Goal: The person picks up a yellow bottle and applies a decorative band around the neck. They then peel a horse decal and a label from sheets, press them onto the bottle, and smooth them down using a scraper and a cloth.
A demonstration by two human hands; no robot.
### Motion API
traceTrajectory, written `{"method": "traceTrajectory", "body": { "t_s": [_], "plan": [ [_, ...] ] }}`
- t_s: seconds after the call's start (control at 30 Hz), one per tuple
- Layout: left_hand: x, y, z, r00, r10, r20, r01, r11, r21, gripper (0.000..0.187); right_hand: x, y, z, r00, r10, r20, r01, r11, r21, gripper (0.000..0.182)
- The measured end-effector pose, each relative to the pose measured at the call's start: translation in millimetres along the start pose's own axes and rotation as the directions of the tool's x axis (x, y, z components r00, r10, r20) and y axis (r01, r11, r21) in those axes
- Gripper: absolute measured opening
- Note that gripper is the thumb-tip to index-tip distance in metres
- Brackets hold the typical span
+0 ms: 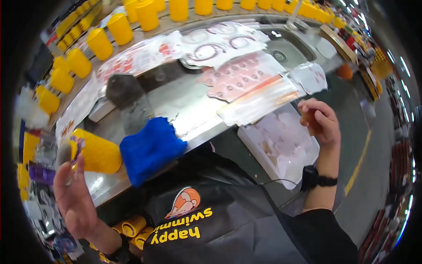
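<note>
- Holding a yellow cylinder [94, 152] by its near end, the left hand [74, 193] has fingers wrapped on it – lying above the steel counter [176, 105], touching a blue cloth [149, 148].
- Right hand [320, 121] is curled shut on a small brown object [313, 124], over a white tray [285, 147].
- Rows of yellow containers [118, 26] line the counter's far edge.

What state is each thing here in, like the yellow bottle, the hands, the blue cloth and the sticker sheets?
Left hand: raised, fingers around one end of the yellow bottle.
Yellow bottle: lying sideways, partly labelled.
Right hand: curled shut on a small brown item, too blurred to name.
Blue cloth: bunched at the counter edge.
Sticker sheets: spread flat, overlapping.
Row of yellow bottles: upright along the back.
Sink: looks dry.
</note>
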State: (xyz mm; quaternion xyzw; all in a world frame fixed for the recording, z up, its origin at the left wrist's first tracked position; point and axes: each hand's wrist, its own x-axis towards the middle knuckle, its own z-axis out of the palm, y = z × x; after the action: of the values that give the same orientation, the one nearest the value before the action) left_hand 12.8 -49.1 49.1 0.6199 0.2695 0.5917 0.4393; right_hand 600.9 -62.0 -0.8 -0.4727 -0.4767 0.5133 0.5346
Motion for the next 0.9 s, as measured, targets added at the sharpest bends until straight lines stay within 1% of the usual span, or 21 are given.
{"method": "traceTrajectory", "body": {
  "t_s": [0.03, 0.07, 0.1, 0.13, 0.17, 0.2, 0.23, 0.27, 0.3, 0.37, 0.43, 0.47, 0.53, 0.57, 0.6, 0.63, 0.7, 0.73, 0.83, 0.87, 0.9],
  "plan": [
    [-0.4, 1.8, -5.5, 0.998, -0.015, -0.065, 0.016, 1.000, 0.014, 0.089, -11.0, 25.9, -32.2, 0.964, 0.212, -0.161, -0.179, 0.964, 0.194, 0.021],
    [0.9, 4.6, -6.3, 0.999, -0.006, -0.042, 0.005, 1.000, -0.027, 0.085, -20.2, 76.7, -85.2, 0.886, 0.307, -0.347, -0.292, 0.952, 0.097, 0.020],
    [2.7, 5.7, -8.5, 0.999, -0.014, -0.051, 0.012, 0.999, -0.035, 0.083, -37.2, 144.3, -146.3, 0.862, 0.146, -0.486, -0.429, 0.721, -0.545, 0.019],
    [6.6, 9.0, -10.2, 0.998, -0.024, -0.064, 0.022, 0.999, -0.038, 0.081, -57.2, 197.4, -188.8, 0.891, -0.046, -0.452, -0.428, 0.249, -0.869, 0.019],
    [6.5, 9.5, -10.7, 0.996, -0.028, -0.088, 0.025, 0.999, -0.035, 0.080, -74.0, 226.6, -205.4, 0.897, -0.147, -0.417, -0.413, 0.056, -0.909, 0.020],
    [5.6, 9.7, -13.2, 0.993, -0.031, -0.110, 0.027, 0.999, -0.037, 0.076, -73.7, 215.8, -184.8, 0.839, -0.036, -0.542, -0.513, 0.278, -0.812, 0.020],
    [6.4, 11.2, -11.4, 0.984, -0.045, -0.174, 0.036, 0.998, -0.053, 0.075, -72.7, 204.4, -163.3, 0.755, 0.077, -0.651, -0.606, 0.460, -0.649, 0.020],
    [9.8, 11.6, -8.6, 0.970, -0.055, -0.237, 0.038, 0.996, -0.075, 0.075, -71.3, 188.8, -144.3, 0.659, 0.216, -0.720, -0.672, 0.600, -0.434, 0.020],
    [12.3, 11.3, -5.8, 0.951, -0.057, -0.303, 0.029, 0.995, -0.097, 0.074, -69.7, 181.3, -140.2, 0.633, 0.228, -0.740, -0.664, 0.652, -0.367, 0.021],
    [15.1, 10.5, -6.5, 0.945, -0.053, -0.323, 0.027, 0.996, -0.084, 0.077, -56.2, 177.4, -140.5, 0.598, 0.252, -0.761, -0.618, 0.750, -0.236, 0.025],
    [13.7, 11.7, -6.1, 0.939, -0.053, -0.341, 0.034, 0.997, -0.063, 0.078, -54.6, 195.3, -163.7, 0.587, 0.253, -0.769, -0.758, 0.506, -0.412, 0.030],
    [11.8, 11.7, -9.7, 0.940, -0.048, -0.337, 0.036, 0.998, -0.042, 0.076, -52.8, 196.7, -166.0, 0.586, 0.250, -0.771, -0.795, 0.360, -0.488, 0.032],
    [6.6, 10.1, -18.3, 0.940, -0.025, -0.342, 0.026, 1.000, 0.000, 0.074, -49.2, 187.3, -160.7, 0.541, 0.322, -0.777, -0.747, 0.608, -0.269, 0.038],
    [5.2, 11.3, -19.0, 0.918, -0.012, -0.395, 0.001, 1.000, -0.028, 0.071, -47.9, 177.3, -153.6, 0.521, 0.367, -0.770, -0.699, 0.701, -0.139, 0.042],
    [4.5, 12.0, -19.9, 0.896, -0.003, -0.445, -0.025, 0.998, -0.058, 0.068, -44.5, 166.2, -149.1, 0.591, 0.419, -0.689, -0.646, 0.757, -0.093, 0.039],
    [4.7, 11.8, -20.8, 0.870, 0.006, -0.492, -0.057, 0.994, -0.088, 0.065, -42.4, 156.3, -143.4, 0.644, 0.415, -0.643, -0.576, 0.816, -0.051, 0.036],
    [8.2, 10.4, -22.3, 0.803, 0.050, -0.593, -0.097, 0.994, -0.048, 0.057, -31.1, 132.4, -120.9, 0.754, 0.374, -0.540, -0.419, 0.907, 0.043, 0.030],
    [10.8, 9.8, -24.0, 0.764, 0.074, -0.641, -0.116, 0.993, -0.024, 0.053, -24.3, 101.5, -91.1, 0.864, 0.315, -0.394, -0.279, 0.949, 0.147, 0.021],
    [3.6, -11.8, -50.5, 0.738, 0.188, -0.648, 0.014, 0.956, 0.294, 0.045, 2.8, 46.7, -29.2, 0.970, 0.099, -0.222, -0.082, 0.993, 0.087, 0.017],
    [-2.6, -19.2, -56.0, 0.782, 0.231, -0.578, 0.047, 0.904, 0.424, 0.043, 12.0, 30.3, -5.2, 0.987, 0.025, -0.158, -0.017, 0.998, 0.052, 0.016],
    [-4.7, -26.0, -57.3, 0.792, 0.237, -0.563, 0.040, 0.900, 0.435, 0.042, 22.8, 15.3, 19.7, 0.996, -0.050, -0.074, 0.053, 0.998, 0.032, 0.017]
  ]
}}
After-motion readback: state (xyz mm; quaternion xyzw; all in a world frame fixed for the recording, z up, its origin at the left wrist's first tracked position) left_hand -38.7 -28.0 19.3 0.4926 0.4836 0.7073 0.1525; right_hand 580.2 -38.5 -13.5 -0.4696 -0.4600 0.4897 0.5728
